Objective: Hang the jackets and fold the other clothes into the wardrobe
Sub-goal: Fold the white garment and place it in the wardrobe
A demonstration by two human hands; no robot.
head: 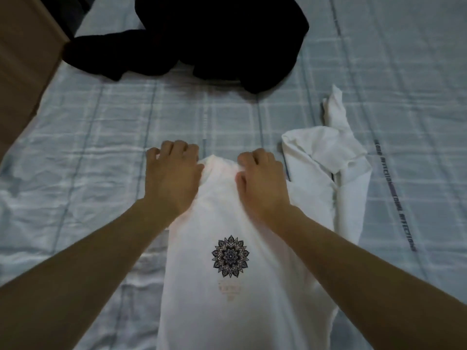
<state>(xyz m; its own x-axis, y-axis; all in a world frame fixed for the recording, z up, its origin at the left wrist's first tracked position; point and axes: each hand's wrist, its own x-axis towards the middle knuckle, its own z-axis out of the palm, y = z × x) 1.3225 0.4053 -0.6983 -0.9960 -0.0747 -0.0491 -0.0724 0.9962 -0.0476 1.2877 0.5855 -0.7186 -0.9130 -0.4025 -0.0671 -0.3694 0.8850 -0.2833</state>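
A white T-shirt with a black mandala print lies lengthwise on the bed in front of me. Its far edge is bunched between my two hands. My left hand grips the cloth on the left of that edge, fingers curled. My right hand pinches the same edge on the right. One sleeve and side of the shirt lie crumpled off to the right. A black garment is spread in a heap at the far side of the bed.
The bed carries a pale blue checked sheet, wrinkled at the left. A brown wooden panel stands at the upper left edge of the bed.
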